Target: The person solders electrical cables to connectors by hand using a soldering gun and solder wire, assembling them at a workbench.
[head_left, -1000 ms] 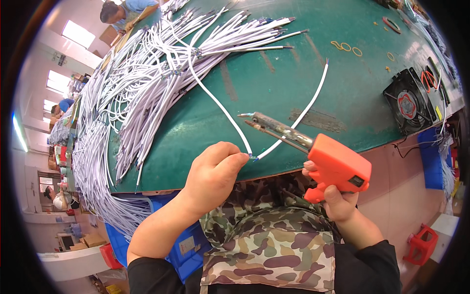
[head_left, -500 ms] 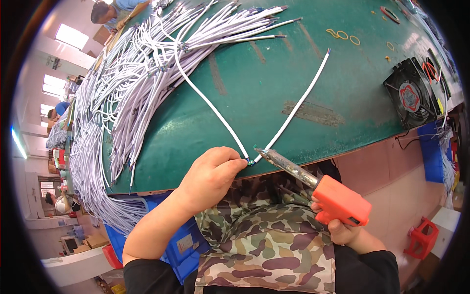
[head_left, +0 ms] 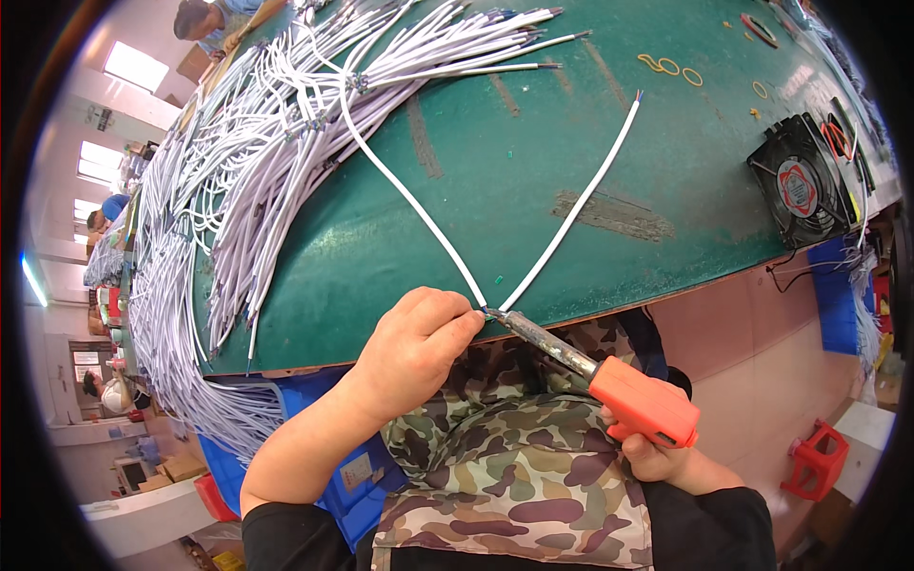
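My left hand (head_left: 419,343) is closed in a pinch at the table's near edge. At its fingertips is a small green circuit board (head_left: 489,318), mostly hidden, where two white cables meet. One white cable (head_left: 411,202) runs up left to the bundle; the other white cable (head_left: 583,205) slants up right, its far end showing bare coloured wires. My right hand (head_left: 659,459) grips a soldering gun (head_left: 645,403) by its orange-red handle. The gun's dark metal tip reaches the joint beside my left fingertips and covers part of it.
A large heap of white cables (head_left: 276,181) covers the left of the green table (head_left: 457,209). A black fan (head_left: 798,186) stands at the right edge. Yellow rubber bands (head_left: 666,67) lie at the back. Below are a blue bin (head_left: 333,485) and a red stool (head_left: 817,462). Other people sit far left.
My right hand has moved the soldering gun a little left and down, bringing its tip from above the right cable's end onto the joint. My left hand keeps its pinch almost in place.
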Demonstrator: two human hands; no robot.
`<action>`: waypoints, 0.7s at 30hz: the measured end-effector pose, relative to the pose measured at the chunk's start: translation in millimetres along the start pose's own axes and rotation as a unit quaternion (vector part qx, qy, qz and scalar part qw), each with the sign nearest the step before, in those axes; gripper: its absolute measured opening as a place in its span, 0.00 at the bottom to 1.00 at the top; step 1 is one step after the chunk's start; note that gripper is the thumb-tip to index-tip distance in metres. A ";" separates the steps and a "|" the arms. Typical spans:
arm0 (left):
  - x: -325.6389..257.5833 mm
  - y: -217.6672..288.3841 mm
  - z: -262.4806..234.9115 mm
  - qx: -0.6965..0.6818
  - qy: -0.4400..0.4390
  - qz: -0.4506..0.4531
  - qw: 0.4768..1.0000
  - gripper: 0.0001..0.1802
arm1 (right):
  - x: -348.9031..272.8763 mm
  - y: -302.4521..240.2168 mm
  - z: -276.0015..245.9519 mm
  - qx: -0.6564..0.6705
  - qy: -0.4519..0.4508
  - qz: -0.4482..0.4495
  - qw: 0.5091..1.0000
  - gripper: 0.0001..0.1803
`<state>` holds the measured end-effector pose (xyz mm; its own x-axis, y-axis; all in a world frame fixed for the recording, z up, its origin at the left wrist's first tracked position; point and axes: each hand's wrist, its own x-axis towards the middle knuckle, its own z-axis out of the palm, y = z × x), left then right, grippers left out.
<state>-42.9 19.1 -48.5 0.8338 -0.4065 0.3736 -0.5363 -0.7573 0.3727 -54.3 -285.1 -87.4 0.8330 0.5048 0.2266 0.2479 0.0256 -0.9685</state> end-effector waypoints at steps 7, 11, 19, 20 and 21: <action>1.0 1.2 0.2 0.005 0.003 0.008 1.000 0.16 | -12.7 12.7 -7.1 0.006 -0.057 -0.037 0.998 0.33; 0.5 0.9 -1.7 0.012 -0.014 0.011 1.000 0.15 | -21.6 17.7 -8.4 -0.020 -0.050 -0.038 0.998 0.32; 0.2 0.0 -2.5 0.024 -0.036 0.020 0.999 0.15 | -29.0 24.8 -11.9 -0.134 -0.073 -0.076 0.985 0.30; 0.8 0.3 -2.5 0.027 -0.036 0.023 0.999 0.15 | -28.8 25.3 -11.1 -0.136 -0.067 -0.084 0.985 0.30; 1.2 0.7 -2.6 0.030 -0.036 0.025 0.999 0.15 | -28.5 25.7 -10.2 -0.138 -0.062 -0.092 0.984 0.31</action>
<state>-42.6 19.4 -45.6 0.8147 -0.4784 0.3277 -0.5701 -0.7641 0.3020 -66.6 -307.6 -117.7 0.6992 0.6149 0.3646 0.5284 -0.1010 -0.8430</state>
